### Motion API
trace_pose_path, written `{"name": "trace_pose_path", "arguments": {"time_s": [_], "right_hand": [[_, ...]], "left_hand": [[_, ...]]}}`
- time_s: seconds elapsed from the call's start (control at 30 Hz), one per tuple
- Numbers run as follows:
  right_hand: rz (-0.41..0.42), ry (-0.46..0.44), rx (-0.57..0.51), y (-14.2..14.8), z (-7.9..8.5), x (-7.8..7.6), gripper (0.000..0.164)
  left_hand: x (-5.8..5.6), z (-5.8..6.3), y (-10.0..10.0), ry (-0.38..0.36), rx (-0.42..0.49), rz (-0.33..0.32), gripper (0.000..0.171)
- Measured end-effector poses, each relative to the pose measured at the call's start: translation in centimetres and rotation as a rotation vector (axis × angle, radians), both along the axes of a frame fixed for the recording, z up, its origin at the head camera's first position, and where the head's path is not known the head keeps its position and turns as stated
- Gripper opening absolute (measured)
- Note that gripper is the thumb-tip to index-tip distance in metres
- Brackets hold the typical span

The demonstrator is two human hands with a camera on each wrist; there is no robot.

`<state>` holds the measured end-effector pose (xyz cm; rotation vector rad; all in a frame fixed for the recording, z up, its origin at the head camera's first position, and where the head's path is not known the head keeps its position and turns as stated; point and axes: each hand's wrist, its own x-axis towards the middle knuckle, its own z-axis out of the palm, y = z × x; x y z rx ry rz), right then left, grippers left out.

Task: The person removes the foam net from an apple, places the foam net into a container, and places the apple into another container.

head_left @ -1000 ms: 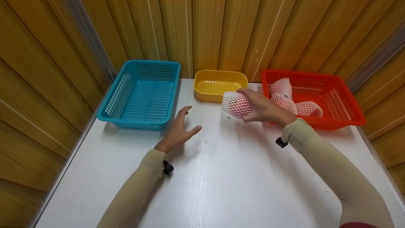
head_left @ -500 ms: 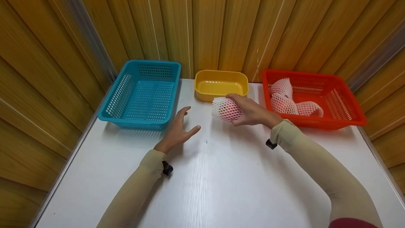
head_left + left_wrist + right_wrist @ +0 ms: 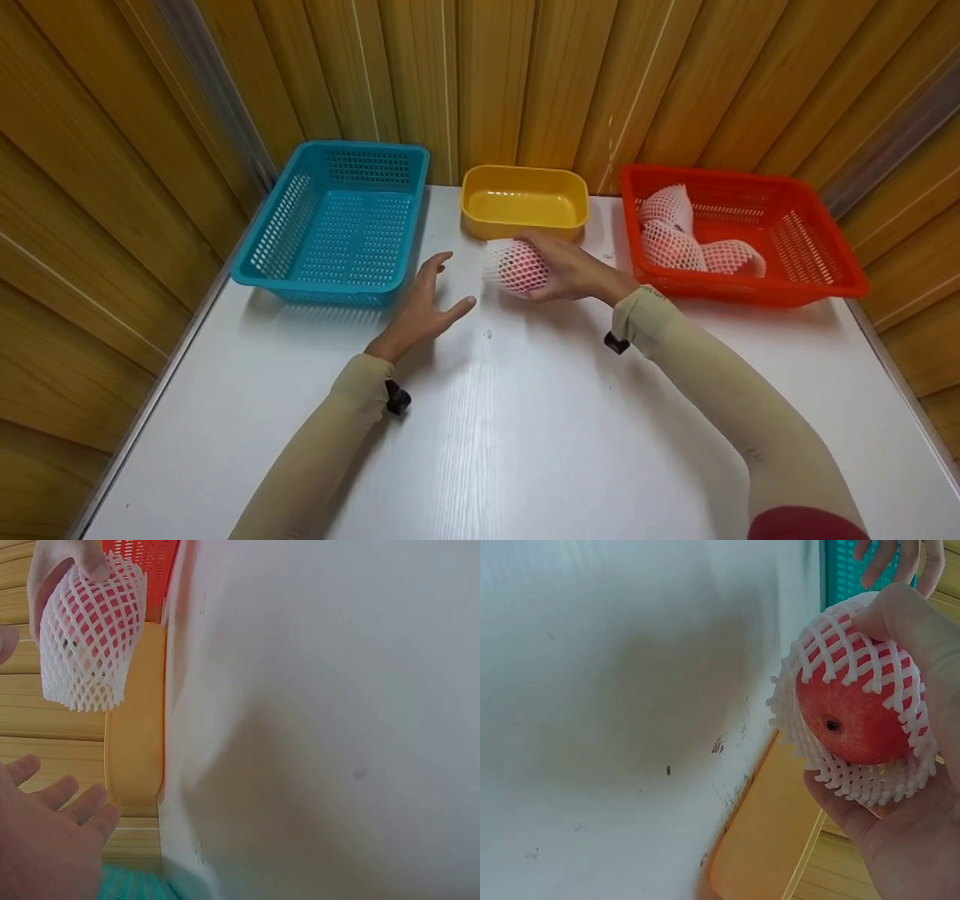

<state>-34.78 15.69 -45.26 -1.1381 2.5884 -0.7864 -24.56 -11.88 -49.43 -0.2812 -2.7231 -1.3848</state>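
Observation:
My right hand [image 3: 568,268] grips a round red fruit [image 3: 855,724] in a white foam net sleeve [image 3: 517,266], held above the table just in front of the yellow tray. In the right wrist view the net's open end shows the smooth red skin with one small dark spot; my thumb presses the net from the side. To its left, my left hand [image 3: 420,311] is apart from the fruit, fingers spread and thumb out, holding nothing. In the left wrist view its fingers [image 3: 88,802] are below the netted fruit.
A blue-green basket [image 3: 322,287] stands at the left and a small yellow tray [image 3: 517,229] at the back middle. The red basket [image 3: 817,225] at the right holds several netted fruits [image 3: 671,244]. Wood-look panels [image 3: 495,82] enclose the white table [image 3: 480,435].
My right hand has moved left with the netted fruit, from beside the red basket toward my left hand. The left hand has stayed in place.

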Motion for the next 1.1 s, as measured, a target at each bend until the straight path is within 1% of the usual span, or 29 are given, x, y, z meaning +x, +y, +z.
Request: {"name": "trace_pose_path", "arguments": {"time_s": [0.07,0.17,0.3,0.43,0.53,0.7,0.93,1.1], "right_hand": [[0.009,0.013,0.002,-0.3,-0.3,-0.1,0.096],[0.013,0.003,0.006,-0.7,-0.8,-0.3,0.097],[-0.007,-0.033,0.021,-1.1,-1.1,-0.5,0.097],[-0.002,-0.037,0.065,-1.5,-1.3,-0.7,0.097],[-0.006,-0.04,0.094,-1.6,-1.4,-1.0,0.098],[-0.042,-0.068,0.092,-1.9,-1.5,-1.3,0.098],[-0.017,-0.062,0.106,-2.3,-1.6,-1.3,0.097],[-0.033,-0.102,0.108,-2.2,-1.5,-1.3,0.097]], "left_hand": [[0.0,-0.1,0.0,0.011,0.006,-0.005,0.086],[-0.1,-0.3,0.0,0.025,0.012,-0.014,0.084],[-0.2,-0.5,0.0,0.026,-0.014,-0.007,0.086],[-0.2,-0.5,-0.1,0.019,-0.007,-0.013,0.087],[-0.2,-0.5,0.0,0.011,0.003,-0.022,0.087],[-0.3,-0.5,0.0,0.013,0.01,-0.026,0.086],[-0.2,-0.5,0.0,-0.001,0.018,-0.03,0.086],[-0.2,-0.6,0.0,0.013,0.02,-0.032,0.085]]}}
